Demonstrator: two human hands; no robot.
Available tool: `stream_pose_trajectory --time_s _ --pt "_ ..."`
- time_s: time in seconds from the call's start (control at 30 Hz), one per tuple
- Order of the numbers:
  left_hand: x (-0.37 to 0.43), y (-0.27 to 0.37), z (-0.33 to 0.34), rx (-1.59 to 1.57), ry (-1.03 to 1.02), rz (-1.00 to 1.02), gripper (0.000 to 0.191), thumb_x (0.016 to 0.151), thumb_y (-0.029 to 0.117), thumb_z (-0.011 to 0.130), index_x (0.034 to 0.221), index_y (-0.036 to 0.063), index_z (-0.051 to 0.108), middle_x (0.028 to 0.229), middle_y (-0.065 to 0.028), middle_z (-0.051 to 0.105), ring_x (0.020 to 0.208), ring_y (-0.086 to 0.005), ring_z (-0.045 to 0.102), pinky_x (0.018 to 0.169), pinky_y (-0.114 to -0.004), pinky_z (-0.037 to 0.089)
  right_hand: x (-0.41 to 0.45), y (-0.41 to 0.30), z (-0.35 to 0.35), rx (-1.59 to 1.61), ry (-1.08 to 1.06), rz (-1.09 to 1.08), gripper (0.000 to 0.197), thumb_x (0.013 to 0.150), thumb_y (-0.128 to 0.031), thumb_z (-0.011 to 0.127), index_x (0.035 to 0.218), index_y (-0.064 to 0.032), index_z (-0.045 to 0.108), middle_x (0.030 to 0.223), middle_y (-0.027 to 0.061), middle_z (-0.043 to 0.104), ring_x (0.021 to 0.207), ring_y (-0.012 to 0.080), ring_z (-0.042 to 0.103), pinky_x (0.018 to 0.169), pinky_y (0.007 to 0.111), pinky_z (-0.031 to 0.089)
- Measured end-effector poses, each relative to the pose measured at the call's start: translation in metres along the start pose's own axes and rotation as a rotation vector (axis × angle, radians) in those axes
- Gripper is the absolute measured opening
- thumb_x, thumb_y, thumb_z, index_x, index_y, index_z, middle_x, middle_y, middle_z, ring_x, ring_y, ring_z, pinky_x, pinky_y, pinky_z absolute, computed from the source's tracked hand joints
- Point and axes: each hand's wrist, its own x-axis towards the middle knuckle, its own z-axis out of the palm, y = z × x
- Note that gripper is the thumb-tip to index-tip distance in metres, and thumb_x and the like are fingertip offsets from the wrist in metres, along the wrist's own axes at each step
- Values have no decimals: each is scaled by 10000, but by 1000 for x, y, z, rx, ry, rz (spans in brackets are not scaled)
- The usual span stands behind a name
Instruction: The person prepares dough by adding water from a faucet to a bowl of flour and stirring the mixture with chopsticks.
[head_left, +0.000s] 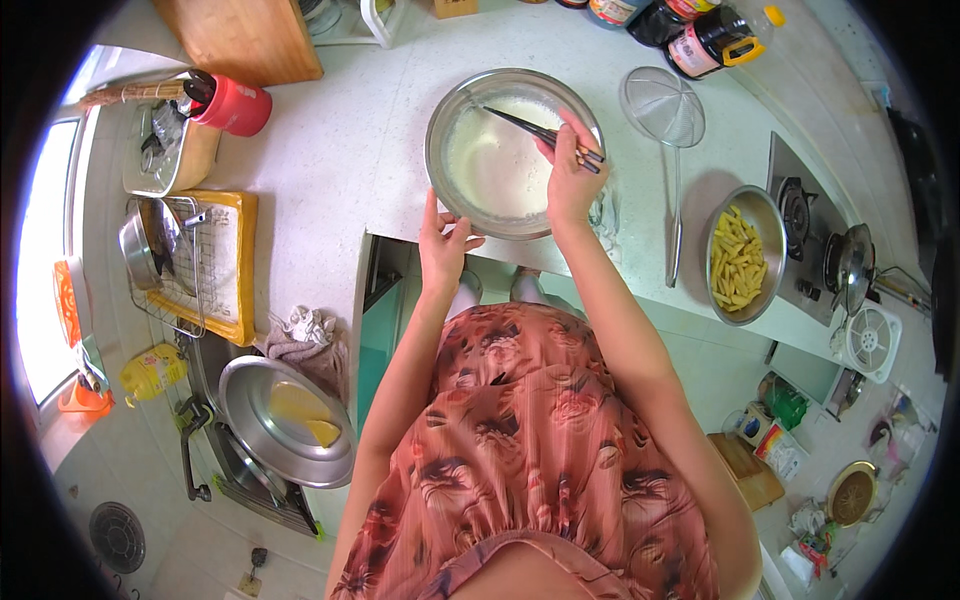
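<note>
A wide stainless steel bowl (437, 161) stands on the white counter and holds a pale, creamy batter (495, 161). My right hand (574, 176) is closed around a pair of dark chopsticks (517, 122) over the bowl's right side. Their tips point to the upper left, above or at the batter's far edge; whether they touch it I cannot tell. At the bowl's near left rim is my left hand (448, 244), its fingers spread and the fingertips at or just under the rim. Nothing is held in that hand.
Right of the bowl lies a wire skimmer (664, 109), then a metal bowl of yellow cut strips (739, 262) beside the gas stove (806, 225). A metal basin (244, 427) sits over the sink at left. Bottles (701, 49), a cutting board (240, 37) and a red cup (236, 105) stand farther back.
</note>
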Motion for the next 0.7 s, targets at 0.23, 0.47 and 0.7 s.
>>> stream_pose_trajectory --time_s 0.23,0.47,0.7 --pt "0 4 -2 17 -19 -10 692 877 -35 496 1452 26 115 932 -104 560 764 -186 625 657 -300 576 -6 -7 -2 -70 -143 71 205 926 -83 515 1076 -15 638 823 17 584 658 38 524 712 241 557" --pt "2 0 -6 -5 -31 -3 708 858 -35 519 1448 17 132 945 -120 571 735 -179 633 635 -281 574 -41 -24 -37 -473 -446 -154 170 895 -70 568 1015 -56 687 769 27 567 629 97 536 598 217 434" --pt "1 4 -3 13 -22 -21 708 860 -33 519 1450 30 132 944 -133 562 741 -187 635 642 -289 578 -12 -42 -68 -412 -380 418 166 877 -67 590 1009 -45 688 855 39 640 712 78 592 649 213 492"
